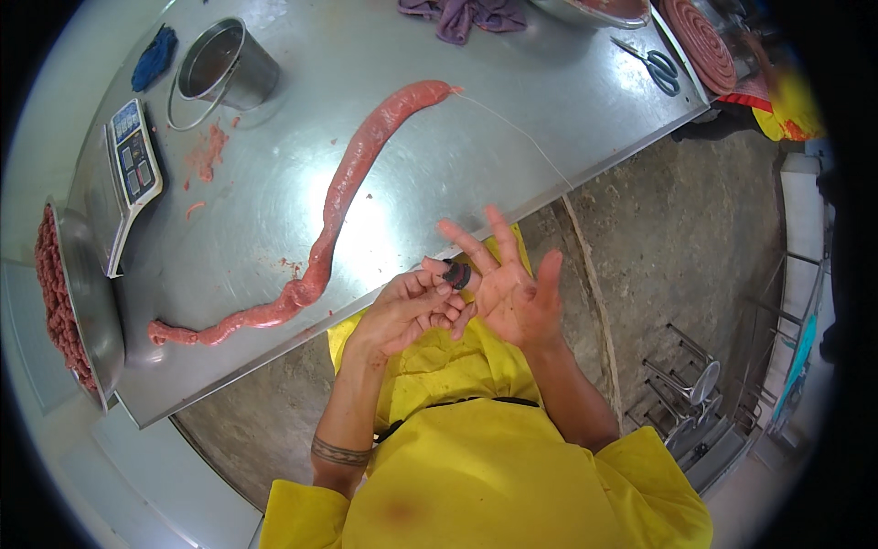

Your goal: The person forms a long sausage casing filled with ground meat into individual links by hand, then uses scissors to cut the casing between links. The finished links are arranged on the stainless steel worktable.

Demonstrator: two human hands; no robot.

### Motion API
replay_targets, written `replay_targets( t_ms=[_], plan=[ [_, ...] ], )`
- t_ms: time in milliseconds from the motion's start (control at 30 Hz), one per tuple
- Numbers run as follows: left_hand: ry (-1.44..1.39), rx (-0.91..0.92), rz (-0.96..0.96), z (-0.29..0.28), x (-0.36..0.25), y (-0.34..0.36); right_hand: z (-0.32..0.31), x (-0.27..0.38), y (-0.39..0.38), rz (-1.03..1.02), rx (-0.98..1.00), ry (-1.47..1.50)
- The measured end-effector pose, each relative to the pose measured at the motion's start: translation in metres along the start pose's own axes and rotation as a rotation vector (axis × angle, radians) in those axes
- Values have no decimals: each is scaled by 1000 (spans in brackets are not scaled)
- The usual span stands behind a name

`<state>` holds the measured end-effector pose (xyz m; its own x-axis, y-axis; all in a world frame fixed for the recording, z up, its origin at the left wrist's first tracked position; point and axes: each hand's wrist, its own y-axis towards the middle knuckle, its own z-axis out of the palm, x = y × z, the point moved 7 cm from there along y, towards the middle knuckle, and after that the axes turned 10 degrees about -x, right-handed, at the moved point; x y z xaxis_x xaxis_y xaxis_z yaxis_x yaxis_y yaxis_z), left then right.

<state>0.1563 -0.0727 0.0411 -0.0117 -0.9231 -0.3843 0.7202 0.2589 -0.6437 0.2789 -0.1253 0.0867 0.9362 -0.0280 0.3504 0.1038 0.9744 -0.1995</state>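
Observation:
Just in front of the table's near edge, my two hands meet. My right hand (515, 302) is palm up with several fingers spread. One of its fingers points left and wears a black band (455, 274) with reddish marks. My left hand (402, 314) is closed, its thumb and fingertips gripping at that band. On the table (439, 174) lies a long, pink stuffed sausage casing (343, 183), thick at its far end and slack and narrow at its near left end. From its tied far end, a thin pale string (512, 126) runs to the table's right edge.
A digital scale (134, 165), a metal bucket (240, 71) and a blue cloth (154, 59) stand at left, beside a bowl of ground meat (101, 311). Scissors (657, 69), a purple cloth (462, 16) and a coiled sausage (700, 46) are at the far right. Metal stools (690, 384) stand on the floor.

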Motion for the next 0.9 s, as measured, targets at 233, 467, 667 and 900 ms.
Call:
replay_targets(
  t_ms=[233, 467, 667, 900],
  plan=[
    [-264, 83, -78, 9, 9, 2, -3, 6, 4, 0, -54, 136],
    [-287, -17, 63, 10, 12, 10, 2, -1, 3, 36, -66, 260],
    [-183, -268, 7, 1, 25, 7, 5, -3, 7, 30, -81, 38],
    [683, -643, 789, 22, -28, -25, 8, 3, 4, -96, -120, -577]
  ],
)
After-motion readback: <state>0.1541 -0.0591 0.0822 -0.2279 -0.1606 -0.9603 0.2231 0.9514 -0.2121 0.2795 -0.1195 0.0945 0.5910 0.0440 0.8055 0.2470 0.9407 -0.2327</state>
